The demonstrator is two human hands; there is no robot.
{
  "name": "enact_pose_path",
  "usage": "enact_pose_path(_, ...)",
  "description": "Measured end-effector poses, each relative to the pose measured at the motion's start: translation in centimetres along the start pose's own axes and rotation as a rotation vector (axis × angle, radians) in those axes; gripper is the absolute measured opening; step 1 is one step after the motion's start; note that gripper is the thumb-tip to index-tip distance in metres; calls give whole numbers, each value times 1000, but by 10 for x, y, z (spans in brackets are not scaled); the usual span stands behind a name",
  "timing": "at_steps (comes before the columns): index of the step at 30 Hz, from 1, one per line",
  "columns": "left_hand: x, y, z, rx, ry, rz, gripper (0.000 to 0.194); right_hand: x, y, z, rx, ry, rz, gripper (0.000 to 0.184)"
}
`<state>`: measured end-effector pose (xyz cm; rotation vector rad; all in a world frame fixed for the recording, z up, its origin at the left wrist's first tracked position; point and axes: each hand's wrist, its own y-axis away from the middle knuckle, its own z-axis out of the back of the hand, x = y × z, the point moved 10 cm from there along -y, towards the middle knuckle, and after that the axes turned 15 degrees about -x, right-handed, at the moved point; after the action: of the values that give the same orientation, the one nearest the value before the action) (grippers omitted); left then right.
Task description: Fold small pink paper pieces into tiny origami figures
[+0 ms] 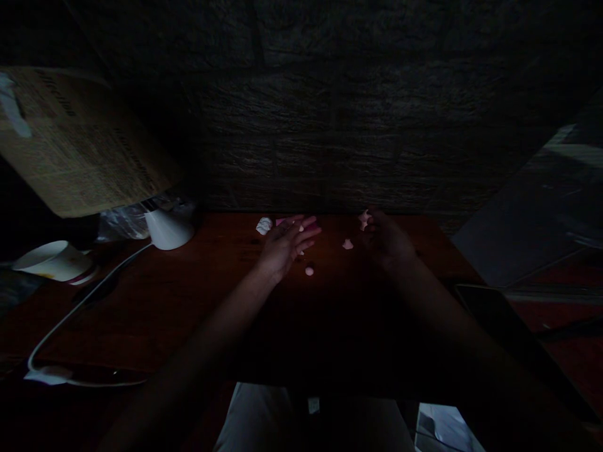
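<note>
My left hand [282, 246] is turned palm up over the table, its fingers spread, with a small pale lump [301, 228] resting on them. Partly hidden behind those fingers lies a flat pink piece [311, 222]. Close by are a crumpled white lump [264, 226] and a small pink ball [309, 271]. At the fingertips of my right hand [387, 237] is a pink star-shaped piece [364, 220], seemingly pinched; its contact with the fingers is dim. Another small pink pointed piece [347, 243] lies on the wood between the hands.
A lamp with a newsprint-patterned shade [89, 141] and white base [168, 230] stands left on the wooden table [188, 301]. Beside it are a paper cup [54, 260] and a white cable [85, 296]. A dark flat device [499, 320] is at right. A stone-textured wall [306, 125] rises behind.
</note>
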<state>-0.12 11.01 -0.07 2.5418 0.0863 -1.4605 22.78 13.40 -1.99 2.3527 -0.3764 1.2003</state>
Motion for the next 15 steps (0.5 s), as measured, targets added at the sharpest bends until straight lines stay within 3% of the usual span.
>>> enact_pose_path(8, 2, -1, 1, 6, -117, -64, 36, -1, 19, -9, 13, 33, -36, 26)
enact_pose_path(15, 5, 7, -13, 142, -44, -9, 22, -7, 33, -21, 91, 173, -12, 29)
